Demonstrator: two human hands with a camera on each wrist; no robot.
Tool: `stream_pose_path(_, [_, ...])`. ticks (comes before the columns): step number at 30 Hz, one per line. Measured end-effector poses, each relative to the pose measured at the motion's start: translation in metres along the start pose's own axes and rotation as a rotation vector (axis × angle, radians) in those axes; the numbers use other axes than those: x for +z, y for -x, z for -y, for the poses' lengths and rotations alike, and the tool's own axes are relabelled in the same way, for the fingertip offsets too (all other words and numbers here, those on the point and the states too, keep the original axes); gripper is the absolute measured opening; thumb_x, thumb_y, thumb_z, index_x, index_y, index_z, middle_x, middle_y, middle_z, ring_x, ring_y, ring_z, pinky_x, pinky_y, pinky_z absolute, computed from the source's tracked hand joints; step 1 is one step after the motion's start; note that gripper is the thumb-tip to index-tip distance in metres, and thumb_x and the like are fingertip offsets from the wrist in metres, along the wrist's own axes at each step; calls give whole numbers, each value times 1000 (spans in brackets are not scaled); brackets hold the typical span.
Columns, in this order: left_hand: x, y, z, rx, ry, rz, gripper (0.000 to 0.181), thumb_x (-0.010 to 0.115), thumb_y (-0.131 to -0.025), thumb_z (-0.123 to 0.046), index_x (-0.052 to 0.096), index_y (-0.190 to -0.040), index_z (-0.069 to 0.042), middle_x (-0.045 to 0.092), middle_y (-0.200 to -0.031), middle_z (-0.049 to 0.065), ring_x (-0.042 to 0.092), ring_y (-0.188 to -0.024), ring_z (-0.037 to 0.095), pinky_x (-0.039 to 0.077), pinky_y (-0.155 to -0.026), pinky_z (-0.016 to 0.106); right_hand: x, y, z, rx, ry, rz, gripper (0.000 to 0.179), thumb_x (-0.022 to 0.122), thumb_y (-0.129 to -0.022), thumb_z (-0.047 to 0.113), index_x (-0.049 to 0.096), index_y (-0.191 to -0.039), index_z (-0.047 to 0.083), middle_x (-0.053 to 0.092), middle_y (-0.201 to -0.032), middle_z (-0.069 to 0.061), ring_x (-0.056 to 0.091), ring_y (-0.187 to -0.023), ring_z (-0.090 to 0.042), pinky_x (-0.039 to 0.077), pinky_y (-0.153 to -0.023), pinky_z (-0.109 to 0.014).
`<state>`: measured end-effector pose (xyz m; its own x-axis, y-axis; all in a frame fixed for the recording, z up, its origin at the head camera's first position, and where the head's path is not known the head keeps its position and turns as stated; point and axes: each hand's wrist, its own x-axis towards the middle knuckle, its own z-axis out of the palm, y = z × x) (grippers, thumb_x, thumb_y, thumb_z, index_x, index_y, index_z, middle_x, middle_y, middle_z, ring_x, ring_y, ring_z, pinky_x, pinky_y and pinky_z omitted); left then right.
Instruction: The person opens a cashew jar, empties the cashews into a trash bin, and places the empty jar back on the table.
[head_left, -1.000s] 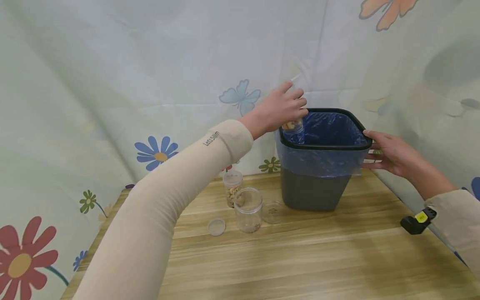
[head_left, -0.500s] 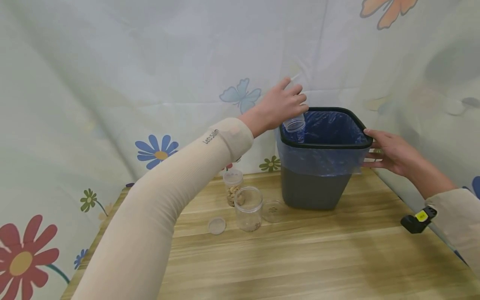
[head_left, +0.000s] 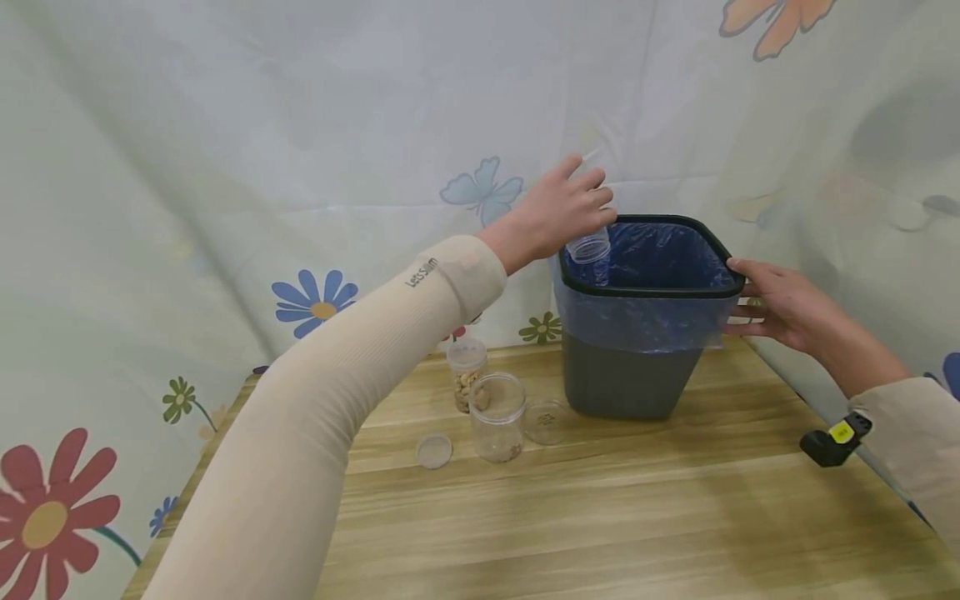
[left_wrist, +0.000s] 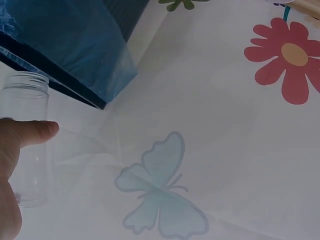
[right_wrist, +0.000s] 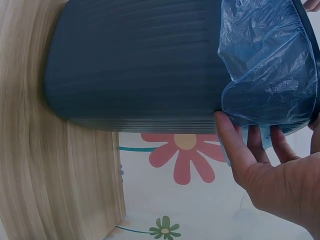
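Note:
In the head view my left hand (head_left: 566,204) grips a clear plastic jar (head_left: 590,248), turned mouth-down over the left side of the bin. No contents show in the visible part of the jar (left_wrist: 31,102) in the left wrist view, though my fingers cover some of it. The grey trash bin (head_left: 626,375) stands on the table, lined with a blue plastic bag (head_left: 637,323) folded over its black rim. At the bin's right, my right hand (head_left: 787,308) has its thumb on the rim. The spread fingers (right_wrist: 235,145) touch the outer side near the bag's edge.
On the wooden table (head_left: 600,517) stands an open wide clear jar (head_left: 498,433), with a clear lid (head_left: 547,422) lying beside it. Behind is a lidded jar of nuts (head_left: 467,379). A small round lid (head_left: 434,451) lies in front. A patterned cloth (head_left: 360,150) hangs behind.
Nuts seen in the mouth of the tipped jar a second ago have left it. The left hand rose very slightly; the right hand and bin are unchanged.

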<state>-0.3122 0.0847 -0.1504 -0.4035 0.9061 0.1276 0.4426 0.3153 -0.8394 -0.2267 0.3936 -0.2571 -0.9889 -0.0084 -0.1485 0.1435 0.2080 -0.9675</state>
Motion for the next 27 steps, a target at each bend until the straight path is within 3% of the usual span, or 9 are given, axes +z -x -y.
stream_pose_path(8, [2, 4, 3, -49, 45, 14, 47, 65, -99, -15, 50, -144, -19, 51, -147, 6, 39, -136, 31, 30, -115, 54, 1, 0, -2, -8, 22, -4, 92, 42, -102, 61, 1, -163, 7, 8, -164, -27, 20, -149, -49, 55, -93, -44])
stream_pose_path(14, [3, 9, 6, -113, 110, -40, 40, 59, -102, -11, 52, -141, -19, 54, -141, 6, 43, -129, 32, 35, -106, 54, -2, 0, -4, -16, 27, -11, 93, 41, -101, 62, 1, -163, 6, 16, -159, -25, 22, -148, -49, 56, -93, -44])
stream_pose_path(19, [2, 13, 7, -131, 182, -23, 50, 64, -101, -27, 46, -146, -17, 52, -144, 7, 45, -130, 34, 39, -105, 57, -5, -1, -5, -23, 30, -14, 92, 40, -101, 63, 4, -162, 5, 29, -148, -19, 25, -146, -48, 56, -93, -43])
stream_pose_path(23, [5, 14, 6, -213, 347, 7, 66, 68, -96, -44, 41, -151, -19, 50, -146, 5, 46, -130, 32, 44, -100, 57, -5, -1, -5, -20, 30, -16, 91, 40, -102, 62, 3, -163, 5, 32, -145, -18, 24, -146, -50, 56, -92, -43])
stream_pose_path(27, [6, 15, 4, -320, 573, 7, 68, 69, -95, -47, 42, -152, -22, 51, -147, 1, 47, -128, 29, 47, -94, 54, -5, -1, -4, -15, 34, -15, 91, 39, -103, 60, 0, -162, 4, 24, -151, -24, 22, -147, -51, 57, -91, -42])
